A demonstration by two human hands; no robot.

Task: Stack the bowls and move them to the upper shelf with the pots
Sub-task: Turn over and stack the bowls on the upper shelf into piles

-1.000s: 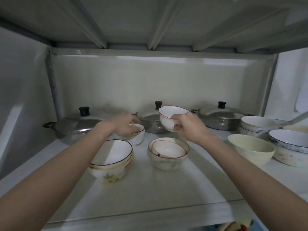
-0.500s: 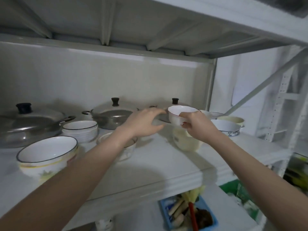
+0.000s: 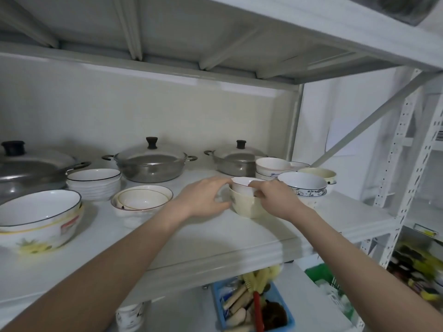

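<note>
A: Small white ceramic bowl with thin red rim (image 3: 242,186): position?
B: Nested in the cream round bowl (image 3: 247,204) on the white shelf (image 3: 215,238). Left hand (image 3: 203,200) clasps the cream wall; right hand (image 3: 273,200) pinches the red rim.
A: Labels?
B: Red sticker on the large glossy flowered bowl (image 3: 38,224), unreadable. Three lidded steel pots (image 3: 151,164) behind.

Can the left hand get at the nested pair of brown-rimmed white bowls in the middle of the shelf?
Probably yes. The nested brown-rimmed white bowls sit in the open beside the left hand, nothing between, though that hand is now on the small white bowl.
</note>
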